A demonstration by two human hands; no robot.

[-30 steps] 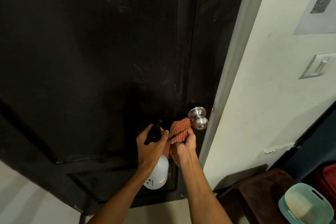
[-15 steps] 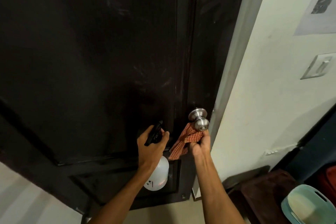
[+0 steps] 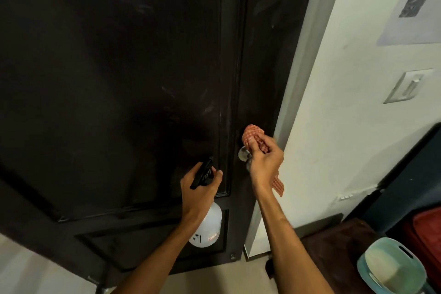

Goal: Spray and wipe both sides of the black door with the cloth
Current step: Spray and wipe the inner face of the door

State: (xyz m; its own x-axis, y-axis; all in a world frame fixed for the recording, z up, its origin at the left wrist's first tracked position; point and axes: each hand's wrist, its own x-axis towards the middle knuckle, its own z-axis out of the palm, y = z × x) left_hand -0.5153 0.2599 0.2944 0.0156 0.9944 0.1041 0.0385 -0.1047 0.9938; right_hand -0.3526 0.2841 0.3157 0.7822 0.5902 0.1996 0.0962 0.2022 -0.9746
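Since the earlier pictures the right hand (image 3: 263,162) has risen from below the door knob (image 3: 243,154) to just above it, and the cloth now stands up over the fingers instead of hanging under the knob. Black door (image 3: 119,79) fills the view ahead of both hands, with pale smears on its panel above the left hand. To the right of the right hand is the white wall (image 3: 346,126), with a light switch (image 3: 405,86) higher up. Down at the right, beside the right forearm, is a pale green basket (image 3: 391,267). Left hand (image 3: 198,192) grips the neck of the white spray bottle (image 3: 207,229), fingers round its black trigger head, close to the door. Right hand holds the bunched red checked cloth (image 3: 254,136) against the door just above the knob; one end of the cloth hangs below the wrist.
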